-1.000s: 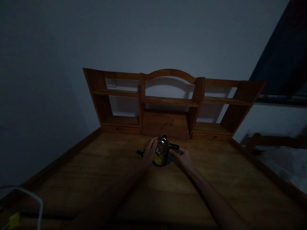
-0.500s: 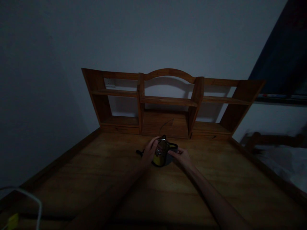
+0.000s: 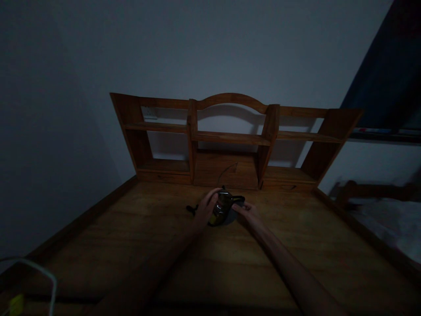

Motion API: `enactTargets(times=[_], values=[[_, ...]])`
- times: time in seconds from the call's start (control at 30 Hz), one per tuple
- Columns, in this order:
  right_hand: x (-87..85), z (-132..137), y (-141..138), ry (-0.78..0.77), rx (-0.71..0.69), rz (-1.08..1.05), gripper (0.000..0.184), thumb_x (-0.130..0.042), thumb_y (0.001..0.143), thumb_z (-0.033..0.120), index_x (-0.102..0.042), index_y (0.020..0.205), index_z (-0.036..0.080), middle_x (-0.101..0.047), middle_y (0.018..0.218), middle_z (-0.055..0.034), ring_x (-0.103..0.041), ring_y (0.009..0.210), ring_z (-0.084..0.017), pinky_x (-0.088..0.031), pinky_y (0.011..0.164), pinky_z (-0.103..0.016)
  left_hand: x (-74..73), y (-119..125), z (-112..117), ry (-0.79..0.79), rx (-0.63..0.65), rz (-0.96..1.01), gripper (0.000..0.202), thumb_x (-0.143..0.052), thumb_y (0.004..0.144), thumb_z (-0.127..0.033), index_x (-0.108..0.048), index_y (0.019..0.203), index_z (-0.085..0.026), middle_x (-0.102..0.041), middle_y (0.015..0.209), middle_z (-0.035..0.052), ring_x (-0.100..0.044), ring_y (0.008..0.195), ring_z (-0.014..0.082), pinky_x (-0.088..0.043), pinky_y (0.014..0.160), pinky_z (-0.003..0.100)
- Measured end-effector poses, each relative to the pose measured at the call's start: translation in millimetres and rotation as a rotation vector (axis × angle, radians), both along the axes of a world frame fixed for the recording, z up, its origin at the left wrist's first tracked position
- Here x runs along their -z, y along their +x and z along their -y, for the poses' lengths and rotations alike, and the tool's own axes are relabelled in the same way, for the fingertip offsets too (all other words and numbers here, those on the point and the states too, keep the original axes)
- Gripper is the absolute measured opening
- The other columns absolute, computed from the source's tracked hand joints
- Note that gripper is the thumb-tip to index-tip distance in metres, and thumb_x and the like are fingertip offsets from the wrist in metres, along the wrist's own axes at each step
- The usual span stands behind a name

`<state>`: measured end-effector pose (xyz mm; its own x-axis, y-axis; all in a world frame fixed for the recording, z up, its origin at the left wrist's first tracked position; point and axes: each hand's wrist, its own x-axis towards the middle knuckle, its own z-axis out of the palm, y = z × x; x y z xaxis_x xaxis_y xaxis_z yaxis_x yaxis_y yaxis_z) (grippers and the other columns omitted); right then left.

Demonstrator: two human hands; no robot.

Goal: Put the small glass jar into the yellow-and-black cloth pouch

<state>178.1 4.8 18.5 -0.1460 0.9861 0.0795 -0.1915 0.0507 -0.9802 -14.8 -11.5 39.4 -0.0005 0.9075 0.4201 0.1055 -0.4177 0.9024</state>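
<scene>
In the middle of the wooden desk (image 3: pixel 210 254) is a small dark item with a glossy, see-through-looking front (image 3: pixel 224 202), black edging and a patch of yellow; its exact kind is hard to make out in the dim light. My left hand (image 3: pixel 206 210) curves round its left side, fingers over the top edge. A black strap-like end (image 3: pixel 190 210) sticks out left of that hand. With thumb and fingers, my right hand (image 3: pixel 246 211) pinches the black-edged right side, where a grey part (image 3: pixel 232 216) shows below. My palms hide some of the item.
A wooden shelf unit (image 3: pixel 230 138) with several compartments stands along the desk's back edge, against the wall. A white cable (image 3: pixel 46 273) and a yellow thing (image 3: pixel 16 303) are at the lower left. Pale bedding (image 3: pixel 388 219) lies to the right.
The black-edged right part now sits lower and flatter over the item, and less yellow shows. Both hands keep their hold, with my right hand shifted slightly.
</scene>
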Motion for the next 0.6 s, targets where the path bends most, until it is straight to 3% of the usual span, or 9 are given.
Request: enactTargets(times=[0.3,0.47,0.6], values=[[2.3,2.6,0.5,-0.037,-0.056,-0.076,0.039,-0.086,0.061,0.046,-0.077,0.084,0.016,-0.075,0.081,-0.0058,-0.065,0.063,-0.015,-0.045,0.058,-0.024,-0.7,-0.2,-0.2,-0.027,0.002,0.024,0.048,-0.039,0.095,-0.053,-0.062,0.122,-0.021,-0.069,0.115,0.0071,-0.066,0.100,0.0224,-0.050,0.093,0.035],[-0.4,4.3,1.3,-0.051,-0.060,-0.099,0.036,-0.087,0.060,0.044,-0.078,0.080,0.015,-0.076,0.080,-0.0071,-0.067,0.064,-0.017,-0.048,0.060,-0.025,-3.7,-0.2,2.8,-0.046,0.013,0.026,0.049,-0.038,0.095,-0.053,-0.061,0.124,-0.020,-0.073,0.098,0.0059,-0.067,0.088,0.0210,-0.051,0.086,0.034],[-0.1,2.5,1.0,-0.047,-0.048,-0.129,0.032,-0.087,0.061,0.041,-0.078,0.079,0.016,-0.076,0.082,-0.0060,-0.068,0.068,-0.017,-0.050,0.066,-0.027,-5.1,1.2,2.7,-0.051,0.004,0.092,0.048,-0.039,0.095,-0.052,-0.062,0.121,-0.018,-0.071,0.106,0.0072,-0.066,0.096,0.0216,-0.051,0.087,0.032]])
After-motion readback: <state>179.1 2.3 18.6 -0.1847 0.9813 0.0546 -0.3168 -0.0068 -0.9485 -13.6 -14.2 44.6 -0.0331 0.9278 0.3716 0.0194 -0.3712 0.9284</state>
